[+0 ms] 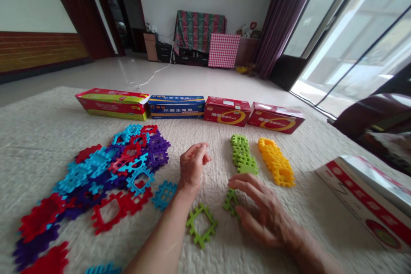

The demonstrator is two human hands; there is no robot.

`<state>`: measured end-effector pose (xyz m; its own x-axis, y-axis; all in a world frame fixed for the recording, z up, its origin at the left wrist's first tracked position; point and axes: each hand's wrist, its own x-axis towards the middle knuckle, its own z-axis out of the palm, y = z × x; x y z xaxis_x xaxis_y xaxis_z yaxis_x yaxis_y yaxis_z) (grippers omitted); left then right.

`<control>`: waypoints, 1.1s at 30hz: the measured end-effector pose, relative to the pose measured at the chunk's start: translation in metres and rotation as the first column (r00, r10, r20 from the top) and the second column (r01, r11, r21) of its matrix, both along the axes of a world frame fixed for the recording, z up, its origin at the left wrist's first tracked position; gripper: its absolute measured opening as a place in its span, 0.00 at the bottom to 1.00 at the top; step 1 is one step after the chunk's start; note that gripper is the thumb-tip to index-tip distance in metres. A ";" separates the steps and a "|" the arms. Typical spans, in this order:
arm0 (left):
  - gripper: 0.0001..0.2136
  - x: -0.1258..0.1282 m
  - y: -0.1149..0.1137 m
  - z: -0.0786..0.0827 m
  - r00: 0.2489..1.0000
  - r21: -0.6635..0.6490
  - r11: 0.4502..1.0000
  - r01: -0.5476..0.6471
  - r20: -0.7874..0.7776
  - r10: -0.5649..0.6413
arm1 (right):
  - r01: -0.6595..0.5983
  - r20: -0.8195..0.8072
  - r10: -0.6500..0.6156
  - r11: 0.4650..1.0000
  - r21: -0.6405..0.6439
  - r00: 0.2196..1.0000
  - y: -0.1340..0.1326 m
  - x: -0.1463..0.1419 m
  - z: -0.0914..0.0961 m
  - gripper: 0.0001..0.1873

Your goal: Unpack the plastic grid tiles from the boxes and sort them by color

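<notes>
My left hand [192,165] hovers over the quilted cloth [38,137] with its fingers loosely curled and nothing in them. My right hand [263,212] lies low with its fingers stretched out, the fingertips resting on a green interlocking tile [230,201]. A second green square tile [201,225] lies flat between my two forearms. Beyond the right hand a row of green tiles [244,155] and a row of yellow tiles [276,162] lie side by side. A mixed heap of blue, red and purple tiles [112,167] spreads to the left, with a single blue tile [164,194] near my left wrist.
Several cardboard boxes stand in a line at the far edge: a red-green one [112,103], a blue one [176,107], two red ones [227,111] [276,118]. A large white and red box [369,199] lies at the right. Sliding glass doors [353,30] and a dark chair [372,117] are on the right.
</notes>
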<state>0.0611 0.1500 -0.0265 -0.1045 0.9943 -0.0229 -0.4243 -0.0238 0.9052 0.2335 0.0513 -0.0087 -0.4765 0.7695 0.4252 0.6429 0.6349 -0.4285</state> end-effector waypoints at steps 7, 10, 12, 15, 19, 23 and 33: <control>0.12 -0.001 0.001 -0.002 1.000 0.016 1.000 0.014 0.014 -0.014 | -0.084 0.027 0.088 0.989 -0.120 0.996 -0.023 -0.037 0.008 0.26; 0.12 -0.002 0.000 -0.002 1.000 0.035 0.999 0.014 -0.007 -0.014 | -0.006 0.080 0.018 0.988 -0.151 0.997 -0.038 -0.058 0.005 0.25; 0.12 -0.001 0.000 -0.002 1.000 0.038 0.999 0.012 -0.020 -0.012 | 0.099 0.088 -0.088 0.985 -0.138 0.992 -0.045 -0.070 0.000 0.25; 0.12 -0.001 -0.001 -0.002 1.000 0.039 0.999 0.007 -0.023 -0.006 | 0.187 0.093 -0.176 0.974 -0.129 0.980 -0.050 -0.082 -0.005 0.27; 0.12 -0.001 -0.001 -0.002 0.999 0.042 0.999 0.011 -0.031 -0.010 | 0.207 0.061 -0.201 0.971 -0.120 0.978 -0.052 -0.088 -0.007 0.26; 0.13 0.000 -0.001 -0.002 0.999 0.045 0.999 0.017 -0.031 -0.015 | 0.215 -0.098 -0.219 0.975 -0.050 0.971 -0.048 -0.076 -0.009 0.27; 0.13 0.001 -0.002 -0.002 0.998 0.047 0.999 0.020 -0.055 -0.018 | 0.679 -0.260 -0.633 0.717 0.159 0.729 -0.003 -0.002 -0.031 0.23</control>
<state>0.0617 0.1481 -0.0283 -0.0854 0.9959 0.0300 -0.3752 -0.0601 0.9250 0.2312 0.0481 -0.0396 0.2117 0.7291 0.6508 0.8632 0.1728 -0.4743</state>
